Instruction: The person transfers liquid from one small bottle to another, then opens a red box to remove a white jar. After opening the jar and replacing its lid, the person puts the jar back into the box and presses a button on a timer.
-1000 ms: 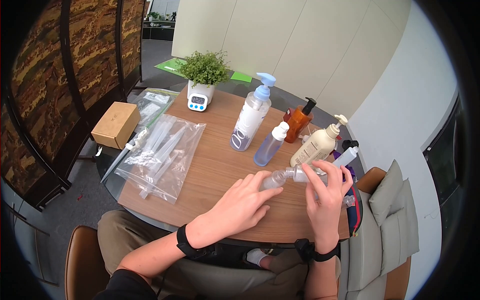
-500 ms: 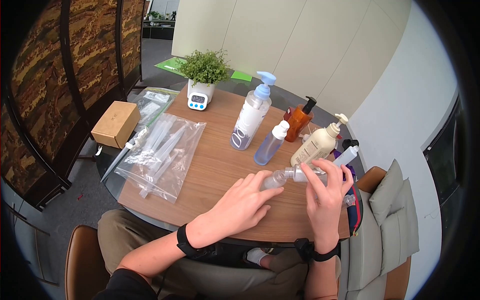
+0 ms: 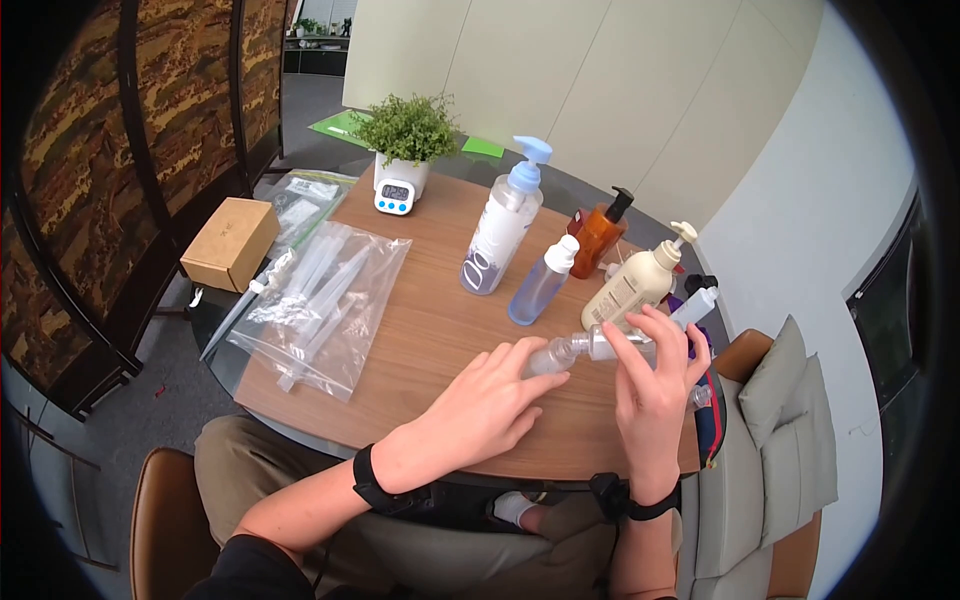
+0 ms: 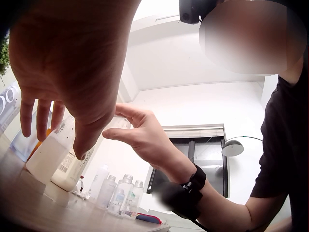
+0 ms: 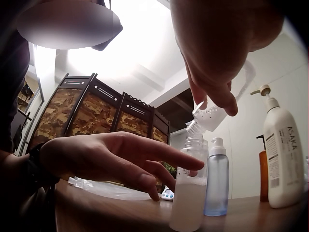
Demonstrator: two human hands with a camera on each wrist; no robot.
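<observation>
A small clear bottle (image 3: 548,358) stands on the wooden table (image 3: 430,330), partly filled with milky liquid (image 5: 189,200). My left hand (image 3: 480,405) reaches to it, its straight fingers (image 5: 145,152) touching the bottle's side. My right hand (image 3: 650,385) grips a second small clear bottle (image 3: 603,346) and holds it tilted. Its neck (image 5: 195,126) points down into the standing bottle's mouth. In the left wrist view the right hand (image 4: 145,137) hangs just beyond the left fingers (image 4: 43,121).
Behind the hands stand a tall blue-pump bottle (image 3: 500,235), a blue spray bottle (image 3: 540,285), an amber pump bottle (image 3: 598,240) and a cream lotion bottle (image 3: 635,285). A plastic bag of tubes (image 3: 320,300) lies at left, beside a cardboard box (image 3: 230,243). A potted plant (image 3: 405,135) and timer (image 3: 395,197) stand at the back.
Both hands and the two small bottles stay where they were; only the head view shifts slightly.
</observation>
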